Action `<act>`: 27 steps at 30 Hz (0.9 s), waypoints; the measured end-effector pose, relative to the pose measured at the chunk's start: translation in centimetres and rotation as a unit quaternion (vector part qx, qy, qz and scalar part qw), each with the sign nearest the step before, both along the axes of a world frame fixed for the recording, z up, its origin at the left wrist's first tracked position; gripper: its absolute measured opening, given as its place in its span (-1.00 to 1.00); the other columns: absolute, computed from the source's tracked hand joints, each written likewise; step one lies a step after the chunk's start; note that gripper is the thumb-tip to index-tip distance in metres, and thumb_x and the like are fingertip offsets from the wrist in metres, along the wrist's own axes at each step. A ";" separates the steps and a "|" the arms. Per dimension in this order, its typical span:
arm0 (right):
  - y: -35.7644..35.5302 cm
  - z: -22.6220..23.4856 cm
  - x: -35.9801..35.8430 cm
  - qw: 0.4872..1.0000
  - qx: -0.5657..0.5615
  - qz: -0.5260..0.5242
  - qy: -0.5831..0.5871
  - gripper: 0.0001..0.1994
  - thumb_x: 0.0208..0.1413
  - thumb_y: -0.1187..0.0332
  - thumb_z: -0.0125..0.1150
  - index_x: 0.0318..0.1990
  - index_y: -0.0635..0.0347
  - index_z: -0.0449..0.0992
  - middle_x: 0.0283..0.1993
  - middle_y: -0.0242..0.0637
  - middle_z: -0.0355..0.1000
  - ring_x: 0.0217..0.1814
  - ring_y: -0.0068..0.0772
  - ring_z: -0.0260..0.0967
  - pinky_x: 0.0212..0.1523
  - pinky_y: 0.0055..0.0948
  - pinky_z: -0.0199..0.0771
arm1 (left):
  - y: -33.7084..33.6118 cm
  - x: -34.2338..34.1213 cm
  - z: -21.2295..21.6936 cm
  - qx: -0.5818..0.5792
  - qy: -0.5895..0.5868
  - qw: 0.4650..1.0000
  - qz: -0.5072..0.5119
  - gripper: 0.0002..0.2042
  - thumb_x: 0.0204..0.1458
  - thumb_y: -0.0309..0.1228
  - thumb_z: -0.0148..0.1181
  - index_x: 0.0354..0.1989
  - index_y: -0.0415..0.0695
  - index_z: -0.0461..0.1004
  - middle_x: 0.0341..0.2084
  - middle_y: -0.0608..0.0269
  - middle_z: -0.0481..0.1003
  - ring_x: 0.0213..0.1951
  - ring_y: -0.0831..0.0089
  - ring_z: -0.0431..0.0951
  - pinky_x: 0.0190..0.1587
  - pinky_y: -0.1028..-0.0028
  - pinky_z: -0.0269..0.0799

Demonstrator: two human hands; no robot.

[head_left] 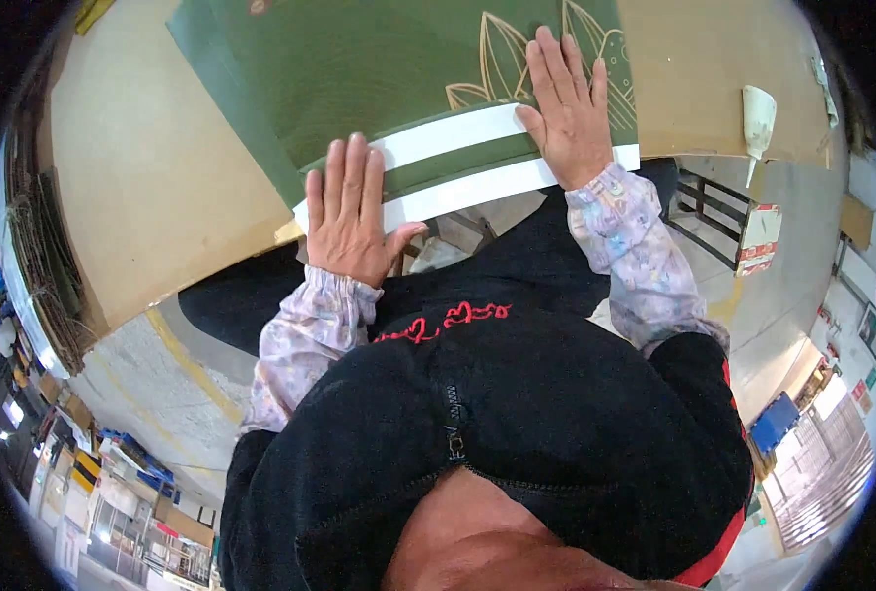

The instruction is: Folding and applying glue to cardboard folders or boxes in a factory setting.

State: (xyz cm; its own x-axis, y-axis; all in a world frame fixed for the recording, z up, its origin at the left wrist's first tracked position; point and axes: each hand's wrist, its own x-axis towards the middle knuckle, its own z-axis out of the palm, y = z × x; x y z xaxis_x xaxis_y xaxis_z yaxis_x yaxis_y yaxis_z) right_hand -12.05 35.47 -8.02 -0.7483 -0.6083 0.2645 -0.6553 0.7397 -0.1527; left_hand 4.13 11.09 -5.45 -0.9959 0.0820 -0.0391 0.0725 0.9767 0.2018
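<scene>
A large green printed sheet (379, 69) with gold leaf outlines lies on the table in front of me. Along its near side run two white strips with a green band between them; the nearer white strip (477, 191) is at the table's front edge. My left hand (349, 212) lies flat at the sheet's near left corner, fingers stretched forward and thumb out to the right. Farther right, my right hand (571, 113) rests palm down across the white strip and the gold leaf print, fingers spread. Neither hand grips anything.
The brown table (142, 167) extends to both sides. A white squeeze bottle (759, 118) with a thin nozzle is at its right front edge. A dark slatted rack (709, 212) stands below on the right. Stacked brown sheets (49, 236) line the far left.
</scene>
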 end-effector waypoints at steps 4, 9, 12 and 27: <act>0.5 0.5 0.2 0.999 0.002 -0.034 0.018 -0.33 0.14 0.02 -0.01 0.39 -0.11 -0.02 0.46 -0.52 -0.13 0.46 -0.27 -0.14 0.36 0.07 -0.18 | -1.6 0.2 0.2 0.005 0.033 0.998 0.049 -0.27 0.06 0.09 -0.03 0.31 -0.15 0.10 0.35 0.17 0.02 0.39 0.22 -0.07 0.37 0.08 -0.38; 0.5 0.4 -0.1 0.992 0.033 -0.092 0.082 -0.39 0.15 0.04 -0.02 0.35 -0.10 0.08 0.43 -0.51 -0.02 0.42 -0.32 -0.06 0.34 -0.07 -0.06 | -2.1 -0.9 -1.1 0.061 0.121 0.990 0.045 -0.42 0.10 -0.15 0.03 0.28 -0.13 0.17 0.32 0.19 0.11 0.37 0.23 0.00 0.37 0.09 -0.35; 0.7 1.7 -1.8 0.997 -0.008 -0.055 0.044 -0.40 0.10 0.08 0.07 0.31 -0.05 0.16 0.37 -0.36 0.07 0.38 -0.28 0.02 0.32 -0.11 -0.01 | -3.8 -1.0 -0.6 0.085 0.132 0.987 0.030 -0.50 0.11 -0.29 0.01 0.24 -0.14 0.22 0.28 0.16 0.18 0.36 0.21 0.03 0.36 0.09 -0.28; 37.5 -1.2 -17.7 0.899 0.028 -0.428 -0.090 -0.07 -0.30 0.10 0.47 0.23 0.37 0.12 0.16 0.07 0.26 0.21 -0.03 0.24 0.22 -0.25 0.23 | -4.0 -5.1 0.5 0.338 0.234 0.878 0.245 -0.82 -0.06 -0.45 0.26 -0.27 -0.15 0.47 -0.46 0.24 0.50 -0.42 0.39 0.52 -0.33 0.47 0.45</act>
State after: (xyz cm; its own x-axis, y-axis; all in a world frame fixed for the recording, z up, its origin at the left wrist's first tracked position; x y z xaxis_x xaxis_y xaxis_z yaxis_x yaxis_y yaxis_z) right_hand -29.75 72.96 -9.21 -0.9762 0.2014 0.0802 0.1883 0.9711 -0.1465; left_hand -0.99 7.11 -4.91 -0.8124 -0.5138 0.2758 -0.0943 0.5824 0.8074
